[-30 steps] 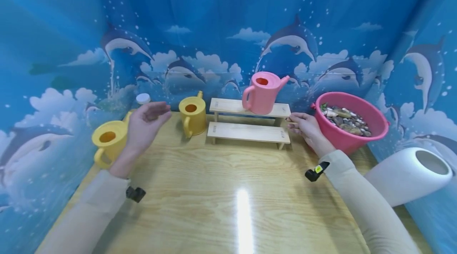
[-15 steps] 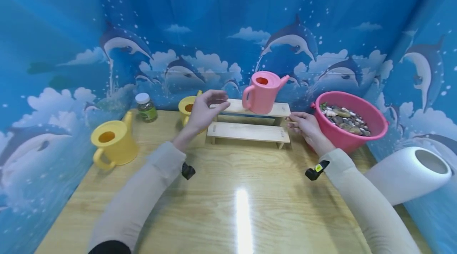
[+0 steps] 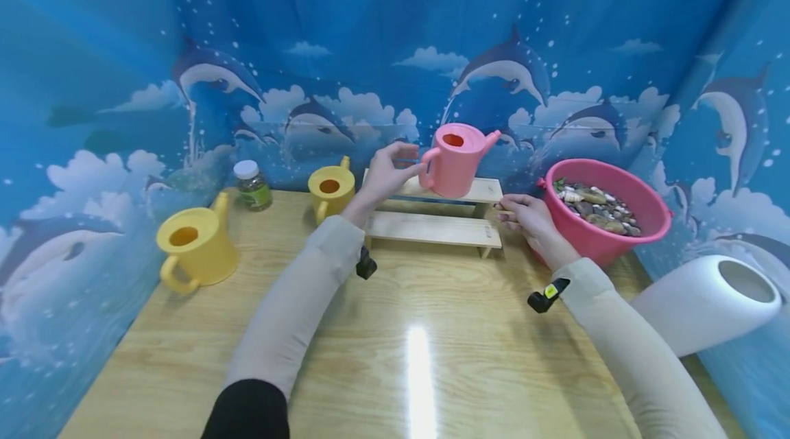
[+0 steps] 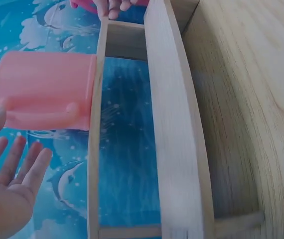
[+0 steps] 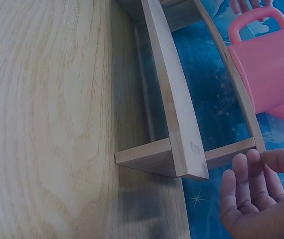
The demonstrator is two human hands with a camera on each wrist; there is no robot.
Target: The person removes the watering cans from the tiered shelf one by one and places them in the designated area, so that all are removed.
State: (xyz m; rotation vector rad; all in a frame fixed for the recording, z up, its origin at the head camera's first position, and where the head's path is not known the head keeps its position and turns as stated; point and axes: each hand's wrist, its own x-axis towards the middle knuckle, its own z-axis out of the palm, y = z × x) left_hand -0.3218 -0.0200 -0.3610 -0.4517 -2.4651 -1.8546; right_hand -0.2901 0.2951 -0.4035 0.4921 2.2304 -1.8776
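A pink watering can (image 3: 457, 171) stands upright on the upper step of a two-step wooden rack (image 3: 426, 228). Close to its handle is my left hand (image 3: 384, 177), the thumb tip right at the handle in the head view. In the left wrist view the fingers of this hand (image 4: 7, 199) are spread and nothing lies in the palm. My right hand (image 3: 529, 221) pinches the right end of the upper step with thumb and fingertips. The right wrist view has the right hand (image 5: 261, 204) at the corner of that board, fingers curled.
Two yellow watering cans (image 3: 199, 247) stand on the left of the wooden table (image 3: 345, 357). Behind them is a white-lidded jar (image 3: 253, 186). At right, a pink bucket (image 3: 607, 243) holds stones, and a white vase-like vessel (image 3: 691, 305) leans outward. A dolphin-print curtain (image 3: 370, 48) encloses the table.
My left hand has moved right, from beside the left yellow watering can past the second one to the pink can's handle. My right hand has stayed at the rack's end.
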